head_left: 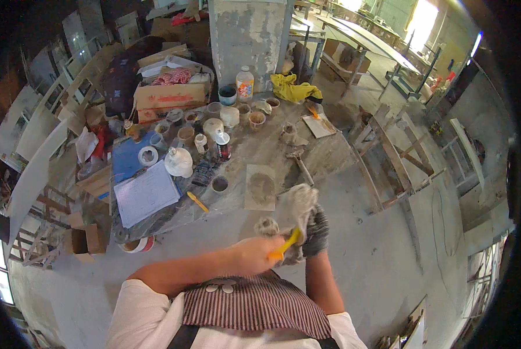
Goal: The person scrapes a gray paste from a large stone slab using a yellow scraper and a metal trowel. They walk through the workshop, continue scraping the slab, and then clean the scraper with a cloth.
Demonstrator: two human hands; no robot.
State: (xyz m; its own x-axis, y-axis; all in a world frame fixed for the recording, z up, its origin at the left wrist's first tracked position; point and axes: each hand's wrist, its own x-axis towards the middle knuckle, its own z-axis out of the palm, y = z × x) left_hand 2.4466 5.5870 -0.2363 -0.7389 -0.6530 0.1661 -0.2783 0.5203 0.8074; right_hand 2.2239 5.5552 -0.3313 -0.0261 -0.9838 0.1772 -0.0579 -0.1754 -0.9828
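Observation:
My left hand (253, 255), bare and slightly blurred, is closed round a yellow-handled tool (285, 245) in front of my apron. The tool's working end cannot be made out. In a dark grey knit glove, my right hand (316, 234) grips a lumpy, pale grey-beige piece (300, 202) like a carving. This piece rises above the glove and spreads toward my left hand, with a rounded knob at its left. The yellow tool lies against or just over its lower part. Both hands are off the near edge of the marble-patterned table (225, 203).
On the table are a square board (260, 187), a hammer-like tool (303, 170), a yellow cutter (197, 202), papers (147, 195), a white bottle (179, 162), a spray can (222, 145) and several cups. A cardboard box (170, 93) stands behind; a wooden frame (397, 151) stands right.

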